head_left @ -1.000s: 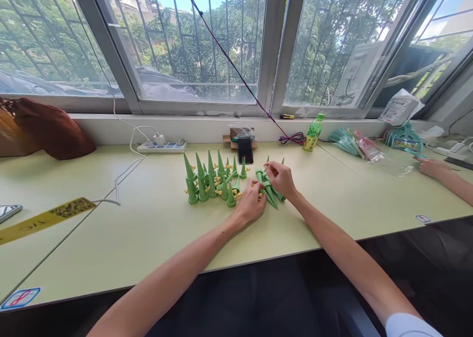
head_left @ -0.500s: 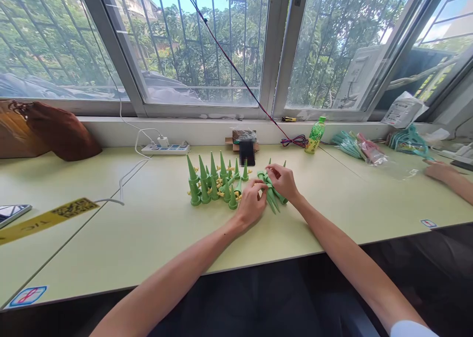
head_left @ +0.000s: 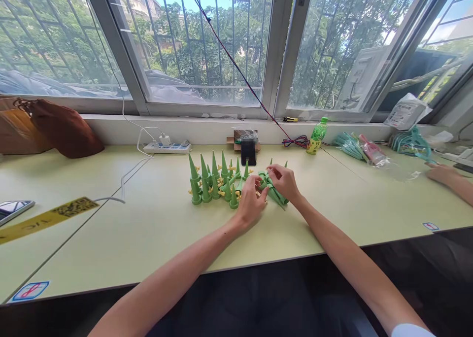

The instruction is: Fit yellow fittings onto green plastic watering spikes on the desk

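Many green pointed plastic spikes (head_left: pixel 206 191), several with small yellow valve-like pieces, stand in rows on the table, and a few among them lie tilted. My left hand (head_left: pixel 251 201) is at the right end of these rows, its fingers curled and its thumb toward the right. A yellow bit shows near its fingers, but what they grip is hidden. To the right lies a loose heap of green spikes (head_left: pixel 275 194). Over its upper side my right hand (head_left: pixel 284 183) is closed in a pinch; I cannot make out what is between its fingertips.
Behind the spikes are a black device (head_left: pixel 249 152) and a small cardboard box (head_left: pixel 231 141). A green drink bottle (head_left: pixel 317 136) stands by the sill, near hangers (head_left: pixel 410 142). A power strip (head_left: pixel 172 148) is back left. At far right, another person's hand (head_left: pixel 441 172) rests on the table.
The spikes at the front of the loose heap have shifted; fewer points stick out toward me. My left hand's fingers and thumb have spread slightly. My right hand stays in about the same place.
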